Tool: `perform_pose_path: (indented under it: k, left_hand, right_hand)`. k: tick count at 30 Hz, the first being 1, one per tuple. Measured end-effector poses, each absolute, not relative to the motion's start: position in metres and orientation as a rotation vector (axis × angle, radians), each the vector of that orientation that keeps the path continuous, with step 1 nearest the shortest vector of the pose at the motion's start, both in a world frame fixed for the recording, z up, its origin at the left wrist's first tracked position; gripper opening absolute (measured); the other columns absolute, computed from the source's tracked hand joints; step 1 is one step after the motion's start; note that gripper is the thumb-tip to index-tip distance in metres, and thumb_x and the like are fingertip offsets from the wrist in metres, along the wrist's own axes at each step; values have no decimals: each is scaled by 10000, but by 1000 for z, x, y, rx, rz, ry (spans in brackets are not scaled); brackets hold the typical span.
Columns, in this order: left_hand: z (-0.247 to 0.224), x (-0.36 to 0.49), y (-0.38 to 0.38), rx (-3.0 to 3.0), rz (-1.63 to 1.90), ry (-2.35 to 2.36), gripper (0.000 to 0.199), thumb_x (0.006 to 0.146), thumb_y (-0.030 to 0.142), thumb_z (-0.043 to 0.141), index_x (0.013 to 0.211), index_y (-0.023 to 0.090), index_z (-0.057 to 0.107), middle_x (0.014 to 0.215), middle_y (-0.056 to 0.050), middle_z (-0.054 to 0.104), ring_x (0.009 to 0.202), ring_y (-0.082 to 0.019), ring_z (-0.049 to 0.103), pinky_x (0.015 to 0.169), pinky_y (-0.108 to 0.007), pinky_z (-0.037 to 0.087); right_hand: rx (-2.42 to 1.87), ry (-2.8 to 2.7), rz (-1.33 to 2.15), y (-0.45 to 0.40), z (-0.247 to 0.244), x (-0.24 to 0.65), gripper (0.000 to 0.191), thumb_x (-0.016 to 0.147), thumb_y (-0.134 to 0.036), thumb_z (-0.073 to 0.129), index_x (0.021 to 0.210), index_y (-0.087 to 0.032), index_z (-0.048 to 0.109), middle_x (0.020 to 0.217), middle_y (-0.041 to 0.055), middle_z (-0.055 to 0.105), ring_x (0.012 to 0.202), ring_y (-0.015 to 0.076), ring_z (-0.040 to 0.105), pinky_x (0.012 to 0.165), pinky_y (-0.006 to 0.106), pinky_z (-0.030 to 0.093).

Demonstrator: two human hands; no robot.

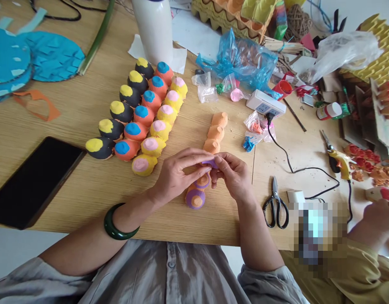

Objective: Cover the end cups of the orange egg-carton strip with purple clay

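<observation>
Between my two hands is a small piece of purple clay (209,162). My left hand (182,171) pinches it from the left, and my right hand (230,171) has thumb and fingers closed on its right side. Beneath them lies an orange strip of egg-carton cups (216,133). Its nearest cup (195,198) has a purple ring around an orange centre, and the one above it has a thinner purple ring. My hands hide the strip's middle. To the left stand three rows of painted cups: black with yellow (121,109), orange with blue (144,114), yellow with pink (159,128).
A black tablet (39,181) lies at the left edge. Scissors (275,204), a power strip (266,103) with a trailing cable and a glue gun (341,162) are on the right. A white bottle (155,33) stands behind; another person's hand (378,217) is at far right.
</observation>
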State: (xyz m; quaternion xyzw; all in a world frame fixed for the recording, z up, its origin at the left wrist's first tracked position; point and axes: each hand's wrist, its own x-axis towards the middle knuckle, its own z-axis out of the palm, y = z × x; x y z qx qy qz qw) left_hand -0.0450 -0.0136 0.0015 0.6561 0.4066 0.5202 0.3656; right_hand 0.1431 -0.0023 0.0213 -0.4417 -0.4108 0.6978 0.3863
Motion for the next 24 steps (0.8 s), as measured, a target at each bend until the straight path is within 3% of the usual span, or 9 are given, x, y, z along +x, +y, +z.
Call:
perform_pose_path:
  k: [3,6,9,15,20,24]
  left_hand:
    - [3,-46,-13,1784,1356,1038,187,978,137,755,1103,240,847,1060,-39,842,972,-153,793,910,-243,634]
    - [2,-47,-14,1870,1367,1075,172,988,137,746,1100,225,843,1020,-37,835,924,-138,788,871,-213,620]
    - [1,-48,-14,1918,1342,1105,192,1034,181,693,1142,241,840,1041,-36,838,927,-141,787,866,-222,625]
    - [-2,-50,-13,1895,1268,1053,161,1020,270,736,1132,270,851,1055,-33,834,955,-164,784,896,-255,634]
    - [-2,-53,-11,1920,1291,976,181,1026,261,731,1157,273,855,1011,-21,830,904,-144,775,842,-227,618]
    - [2,-54,-10,1810,1270,1039,153,1013,277,731,1065,279,875,995,-28,838,889,-157,771,836,-254,620]
  right_hand:
    - [-1151,-1095,1781,-3,24,142,480,878,-629,832,782,-181,686,629,-14,681,454,95,591,395,215,531]
    - [-1157,-1091,1794,-3,26,141,479,829,-627,876,816,-184,694,681,3,723,475,103,610,398,224,547]
    - [-1162,-1070,1822,-2,26,143,476,784,-598,922,862,-182,702,691,0,737,467,103,599,376,221,526]
    - [-1161,-1091,1871,-2,21,146,493,892,-636,810,775,-184,651,574,-37,647,377,67,507,328,188,407]
    - [-1107,-1114,1908,-1,23,147,445,814,-554,910,888,-175,689,653,-35,699,397,63,524,334,189,413]
    - [-1102,-1119,1896,0,27,152,355,865,-485,865,865,-167,705,672,-29,691,409,60,520,339,188,422]
